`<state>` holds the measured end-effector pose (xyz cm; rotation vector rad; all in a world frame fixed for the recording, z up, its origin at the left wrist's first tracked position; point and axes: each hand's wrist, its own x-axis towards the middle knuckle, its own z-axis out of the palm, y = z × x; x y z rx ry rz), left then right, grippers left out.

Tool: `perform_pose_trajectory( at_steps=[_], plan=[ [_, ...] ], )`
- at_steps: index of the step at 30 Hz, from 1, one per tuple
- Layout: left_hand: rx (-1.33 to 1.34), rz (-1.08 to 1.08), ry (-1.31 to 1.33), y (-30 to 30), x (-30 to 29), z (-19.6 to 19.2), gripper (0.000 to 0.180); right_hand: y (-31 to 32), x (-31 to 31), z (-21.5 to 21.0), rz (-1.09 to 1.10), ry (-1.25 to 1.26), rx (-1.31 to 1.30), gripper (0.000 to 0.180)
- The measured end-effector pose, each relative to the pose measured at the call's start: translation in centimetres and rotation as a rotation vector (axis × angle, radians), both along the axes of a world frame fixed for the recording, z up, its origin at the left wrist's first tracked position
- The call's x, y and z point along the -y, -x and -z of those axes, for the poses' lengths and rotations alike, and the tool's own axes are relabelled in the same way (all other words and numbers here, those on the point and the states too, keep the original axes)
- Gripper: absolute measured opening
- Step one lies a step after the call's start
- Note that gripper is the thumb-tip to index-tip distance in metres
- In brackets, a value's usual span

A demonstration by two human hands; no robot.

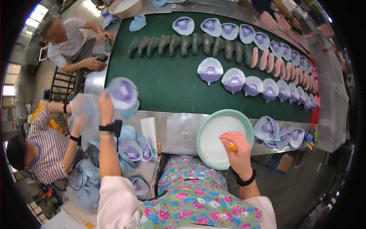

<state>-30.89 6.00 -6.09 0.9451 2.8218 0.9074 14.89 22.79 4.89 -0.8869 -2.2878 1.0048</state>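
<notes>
My left hand [105,108] is raised at the near left corner of the green conveyor and grips a purple and pale blue shoe upper [124,94]. The upper is blurred by motion, and its open side shows a purple lining with a white label. My right hand [238,149] is closed around a yellow-handled tool [233,147] above a pale green basin [249,128]. White liquid [214,137] fills much of this basin. The working end of the tool is hidden behind my fingers.
The green conveyor belt [160,84] carries rows of dark and pink shoe lasts and purple-blue uppers. More uppers [131,150] lie by my left forearm; others [267,128] rest right of the basin. A co-worker [47,141] at left handles translucent plastic; another [68,42] sits beyond, holding dark lasts.
</notes>
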Motion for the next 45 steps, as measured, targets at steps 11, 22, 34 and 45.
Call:
perform_pose_trajectory(
  at_steps=[11, 22, 34, 45],
  plan=[
    [1.796, 0.493, -0.025, -17.3, -7.9, -7.0, 0.043, 0.6, 3.0, -1.2, -0.465, -0.288, 0.214, 0.022],
    [0.933, 0.845, -0.355, -29.2, -1.9, -5.7, 0.086, -1.4, 3.8, -2.4, -0.324, 0.481, 0.044, 0.035],
    [1.62, 0.889, 0.298, -26.3, 4.2, -5.1, 0.051, -11.1, 1.9, 11.2, 0.619, 0.536, 0.171, 0.022],
    [1.975, 0.277, -0.108, -29.4, 2.2, 4.1, 0.064, -10.8, 3.4, 13.3, 0.551, 0.299, 0.065, 0.019]
  ],
)
